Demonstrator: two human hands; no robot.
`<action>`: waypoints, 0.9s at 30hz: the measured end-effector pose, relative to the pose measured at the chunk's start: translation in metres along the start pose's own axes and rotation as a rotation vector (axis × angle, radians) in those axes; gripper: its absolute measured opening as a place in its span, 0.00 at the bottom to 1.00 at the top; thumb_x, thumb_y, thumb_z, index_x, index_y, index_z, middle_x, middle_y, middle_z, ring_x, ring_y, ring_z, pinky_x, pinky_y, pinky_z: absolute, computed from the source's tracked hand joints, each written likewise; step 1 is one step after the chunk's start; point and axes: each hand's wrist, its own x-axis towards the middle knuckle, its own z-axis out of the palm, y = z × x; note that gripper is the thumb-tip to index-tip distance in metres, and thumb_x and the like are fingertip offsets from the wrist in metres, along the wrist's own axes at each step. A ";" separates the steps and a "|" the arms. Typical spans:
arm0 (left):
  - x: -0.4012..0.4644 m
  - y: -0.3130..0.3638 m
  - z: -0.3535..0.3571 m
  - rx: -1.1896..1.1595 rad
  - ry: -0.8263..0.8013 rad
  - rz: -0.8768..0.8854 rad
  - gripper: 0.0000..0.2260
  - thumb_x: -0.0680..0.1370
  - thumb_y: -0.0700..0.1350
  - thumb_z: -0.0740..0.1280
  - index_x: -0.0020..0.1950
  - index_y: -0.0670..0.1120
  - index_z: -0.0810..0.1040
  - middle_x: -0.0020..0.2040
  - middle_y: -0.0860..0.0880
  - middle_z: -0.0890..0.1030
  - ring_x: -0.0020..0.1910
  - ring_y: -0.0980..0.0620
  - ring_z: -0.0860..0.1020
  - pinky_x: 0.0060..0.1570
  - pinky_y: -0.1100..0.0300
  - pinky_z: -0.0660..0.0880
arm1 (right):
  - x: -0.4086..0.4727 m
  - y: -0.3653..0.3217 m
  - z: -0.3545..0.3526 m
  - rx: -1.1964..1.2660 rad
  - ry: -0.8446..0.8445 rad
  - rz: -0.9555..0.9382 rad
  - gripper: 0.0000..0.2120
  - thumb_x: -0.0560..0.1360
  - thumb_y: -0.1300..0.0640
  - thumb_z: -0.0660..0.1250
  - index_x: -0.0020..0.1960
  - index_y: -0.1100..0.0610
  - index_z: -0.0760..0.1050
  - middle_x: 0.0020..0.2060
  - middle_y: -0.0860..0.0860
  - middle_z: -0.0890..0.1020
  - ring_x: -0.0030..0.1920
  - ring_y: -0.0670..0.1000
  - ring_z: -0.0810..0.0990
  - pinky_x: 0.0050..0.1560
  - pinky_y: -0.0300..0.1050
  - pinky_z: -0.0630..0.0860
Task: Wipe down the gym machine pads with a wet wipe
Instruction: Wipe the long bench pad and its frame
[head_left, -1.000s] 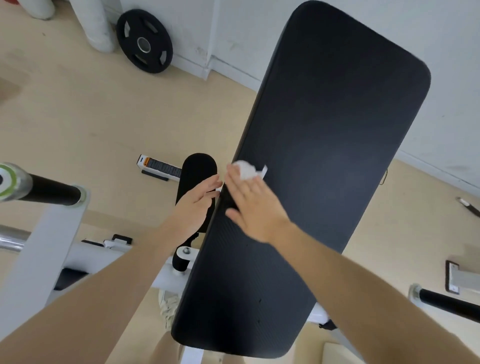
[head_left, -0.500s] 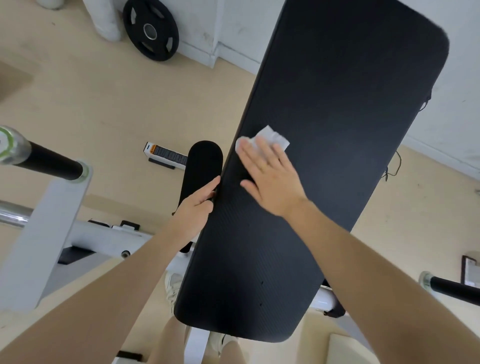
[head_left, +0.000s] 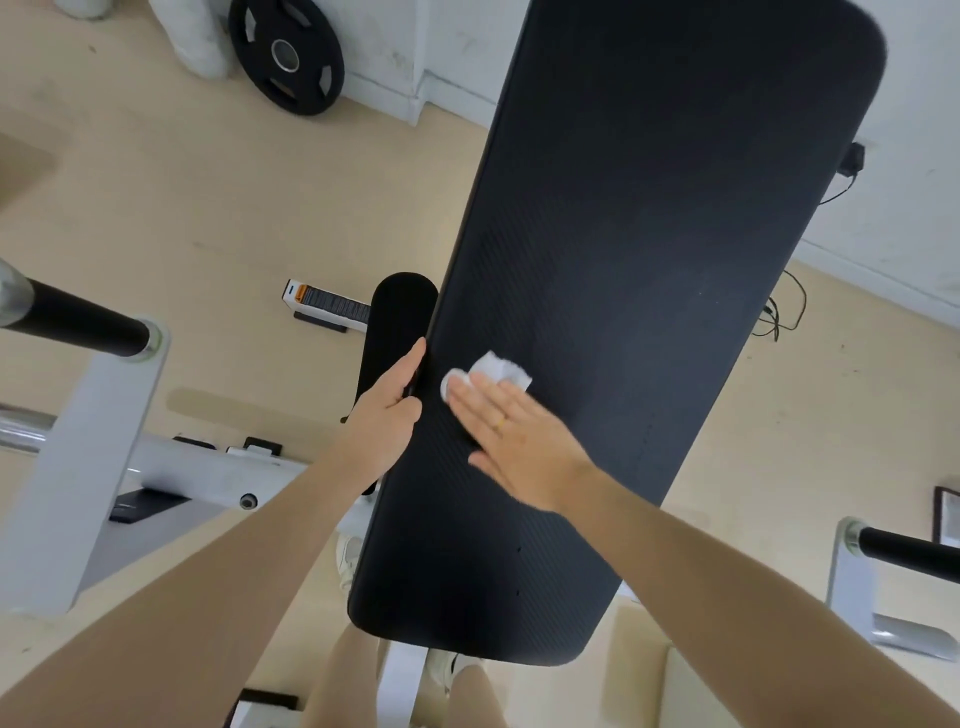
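Note:
A long black bench pad (head_left: 639, 249) runs from the bottom centre up to the top right. My right hand (head_left: 519, 441) lies flat on it with straight fingers, pressing a crumpled white wet wipe (head_left: 493, 371) against the pad near its left edge. My left hand (head_left: 389, 410) grips the pad's left edge, thumb on top and fingers hidden underneath. A smaller black roller pad (head_left: 400, 312) sits just left of the bench, behind my left hand.
White machine frame (head_left: 93, 441) with a black-sleeved bar (head_left: 78, 317) stands at left. Another bar and post (head_left: 904, 556) are at right. A black weight plate (head_left: 285, 54) leans on the wall. A boxed item (head_left: 327, 304) and a cable (head_left: 784, 306) lie on the beige floor.
My right hand slid the wipe up along the pad, then back down towards the left edge near my left hand. My left hand kept its grip on the edge.

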 end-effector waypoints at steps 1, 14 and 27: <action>0.000 0.002 0.001 0.037 0.004 -0.007 0.29 0.78 0.34 0.53 0.75 0.57 0.54 0.74 0.53 0.62 0.73 0.53 0.61 0.72 0.48 0.60 | -0.007 -0.008 0.005 -0.003 -0.015 -0.031 0.31 0.78 0.44 0.47 0.75 0.61 0.48 0.74 0.56 0.50 0.75 0.54 0.50 0.73 0.51 0.48; 0.016 0.015 0.026 1.122 0.081 0.312 0.50 0.71 0.56 0.69 0.74 0.41 0.35 0.76 0.44 0.34 0.75 0.46 0.38 0.73 0.55 0.42 | 0.026 0.116 -0.038 0.141 0.196 0.495 0.31 0.78 0.45 0.47 0.75 0.61 0.50 0.76 0.55 0.54 0.75 0.56 0.54 0.74 0.50 0.50; 0.011 0.018 0.052 1.274 0.232 0.224 0.55 0.68 0.55 0.73 0.71 0.38 0.32 0.75 0.38 0.37 0.76 0.41 0.43 0.70 0.54 0.41 | -0.058 0.008 0.030 0.115 0.009 0.014 0.31 0.78 0.44 0.46 0.75 0.60 0.48 0.75 0.53 0.52 0.75 0.53 0.51 0.74 0.49 0.43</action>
